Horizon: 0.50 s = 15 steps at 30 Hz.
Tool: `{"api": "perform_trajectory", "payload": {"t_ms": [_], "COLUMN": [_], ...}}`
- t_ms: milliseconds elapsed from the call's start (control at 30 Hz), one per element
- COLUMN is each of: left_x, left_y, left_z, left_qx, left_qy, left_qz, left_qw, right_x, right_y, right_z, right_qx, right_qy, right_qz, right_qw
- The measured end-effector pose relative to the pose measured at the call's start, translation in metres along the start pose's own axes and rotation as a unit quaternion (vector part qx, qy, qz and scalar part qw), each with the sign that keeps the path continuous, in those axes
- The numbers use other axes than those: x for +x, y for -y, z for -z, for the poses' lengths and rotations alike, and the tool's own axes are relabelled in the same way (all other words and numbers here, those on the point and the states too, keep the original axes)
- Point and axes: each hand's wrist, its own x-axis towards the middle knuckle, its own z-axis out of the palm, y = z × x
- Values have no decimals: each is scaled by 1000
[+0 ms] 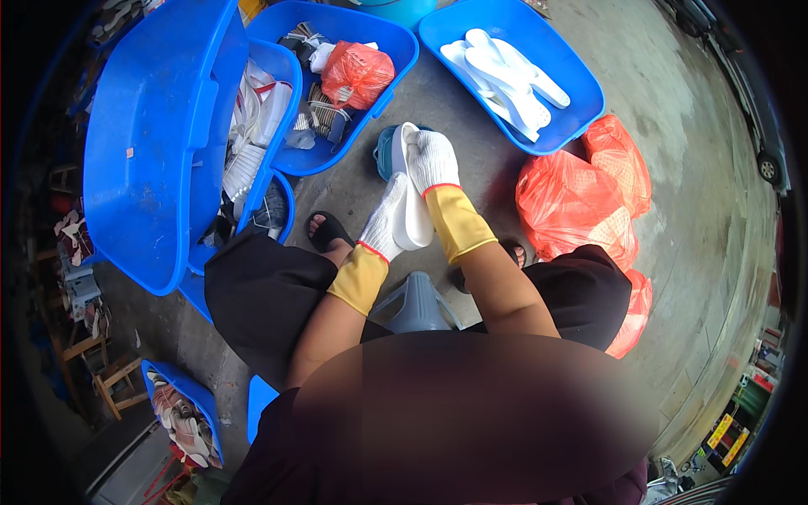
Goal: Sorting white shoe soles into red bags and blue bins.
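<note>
A white shoe sole, with a raised rim along its edge, is held upright lengthwise in front of me by both hands. My left hand, in a white knit glove over a yellow one, closes on its near left side. Farther up, my right hand, gloved the same way, grips the sole's far end from the right. Partly hidden behind the hands is a small teal bowl on the floor. Several white soles lie piled in a blue tub at the far right.
Blue tubs hold bundles and a red plastic bag; one large blue tub is tilted up at left. Red bags sit beside my right leg. Between my knees stands a grey stool. A tub of shoe parts is at lower left.
</note>
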Motion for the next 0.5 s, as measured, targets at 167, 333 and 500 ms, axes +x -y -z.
{"api": "perform_trajectory", "payload": {"t_ms": [167, 333, 500], "left_x": [-23, -27, -39], "left_y": [13, -1, 2], "left_z": [-29, -2, -30], "left_qx": [-29, -21, 12], "left_qy": [44, 46, 91], "left_qz": [-7, -66, -54], "left_qw": [999, 996, 994], "right_x": [-7, -97, -132], "right_y": [-1, 46, 28], "right_z": [15, 46, 69], "right_qx": [-18, -17, -58], "right_qy": [56, 83, 132], "right_qz": [94, 115, 148], "right_qw": [994, 990, 978]}}
